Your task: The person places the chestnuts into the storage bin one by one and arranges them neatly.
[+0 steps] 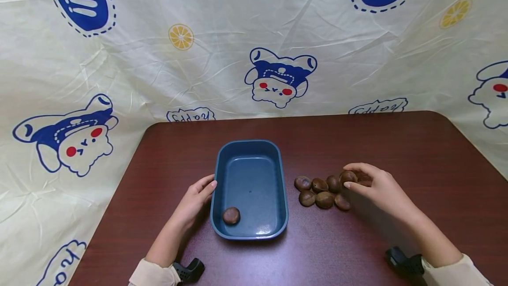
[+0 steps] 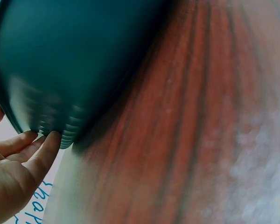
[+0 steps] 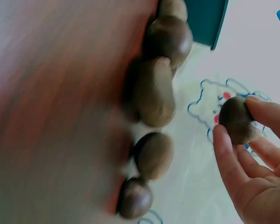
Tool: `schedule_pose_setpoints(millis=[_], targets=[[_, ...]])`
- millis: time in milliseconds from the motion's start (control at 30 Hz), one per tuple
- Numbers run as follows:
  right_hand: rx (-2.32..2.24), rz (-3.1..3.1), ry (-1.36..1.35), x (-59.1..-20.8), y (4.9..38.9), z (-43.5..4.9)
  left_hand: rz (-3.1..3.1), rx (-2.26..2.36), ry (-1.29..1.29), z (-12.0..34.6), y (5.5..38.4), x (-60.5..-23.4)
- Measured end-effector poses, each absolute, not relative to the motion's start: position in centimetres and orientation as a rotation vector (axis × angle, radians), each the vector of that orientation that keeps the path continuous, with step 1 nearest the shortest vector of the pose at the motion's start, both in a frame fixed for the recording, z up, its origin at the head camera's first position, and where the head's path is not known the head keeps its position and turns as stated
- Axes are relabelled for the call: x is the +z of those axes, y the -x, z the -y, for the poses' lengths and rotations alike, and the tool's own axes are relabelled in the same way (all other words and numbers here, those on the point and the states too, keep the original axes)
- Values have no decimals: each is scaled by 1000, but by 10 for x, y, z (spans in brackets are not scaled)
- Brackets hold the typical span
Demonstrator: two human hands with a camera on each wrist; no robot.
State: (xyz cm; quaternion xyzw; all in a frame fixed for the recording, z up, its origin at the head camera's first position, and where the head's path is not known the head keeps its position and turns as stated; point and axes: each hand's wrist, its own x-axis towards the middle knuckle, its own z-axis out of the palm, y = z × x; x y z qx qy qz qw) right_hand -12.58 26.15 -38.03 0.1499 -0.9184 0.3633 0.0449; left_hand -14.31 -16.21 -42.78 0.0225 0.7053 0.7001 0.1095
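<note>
My right hand (image 1: 379, 186) pinches a brown chestnut (image 3: 236, 120) between thumb and fingers, raised above the table at the right end of a group of chestnuts (image 1: 324, 200). Several of these lie close together in two rough rows. To their left stands a blue rectangular tray (image 1: 254, 142) with a single chestnut (image 1: 231, 216) near its front left corner. At the tray's left side, my left hand (image 1: 194, 197) touches the rim and outer wall; its fingertips (image 2: 52, 137) rest against that wall in the left wrist view.
The dark reddish-brown table (image 1: 337, 250) has rounded far corners. Behind and beside it hangs a white sheet (image 1: 222, 8) printed with cartoon dogs and orange slices. Black bands (image 1: 190, 270) are worn at both wrists.
</note>
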Motion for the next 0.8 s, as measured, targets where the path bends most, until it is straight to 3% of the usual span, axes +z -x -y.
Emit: schedule_pose_setpoints(millis=[800], targets=[[1476,2667,-710,-362,152,-174,-2041,2079,-63,162,143,-427]])
